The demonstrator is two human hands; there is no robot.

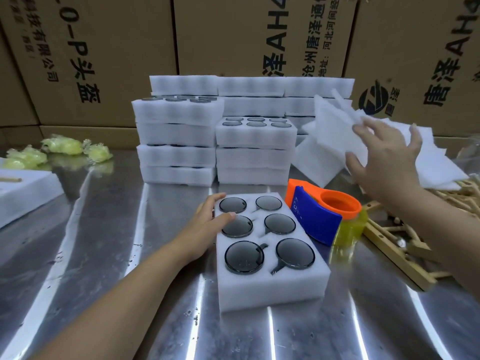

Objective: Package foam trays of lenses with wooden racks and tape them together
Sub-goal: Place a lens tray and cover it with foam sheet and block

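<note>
A white foam tray [270,287] with several dark round lenses lies on the metal table in front of me. My left hand [207,219] rests on its far left edge, thumb on a lens, fingers relaxed. My right hand [384,159] is raised at the right with spread fingers, touching a thin white foam sheet [330,126] that stands tilted off a pile of such sheets. An orange and blue tape dispenser [319,214] with yellowish tape lies just right of the tray. Wooden racks [397,253] lie at the right edge.
Stacks of filled foam trays [179,136] stand behind the near tray, against a wall of cardboard boxes [233,35]. Yellow-green wrapped bundles [62,146] lie at the far left. Another white foam piece [23,196] sits at the left edge.
</note>
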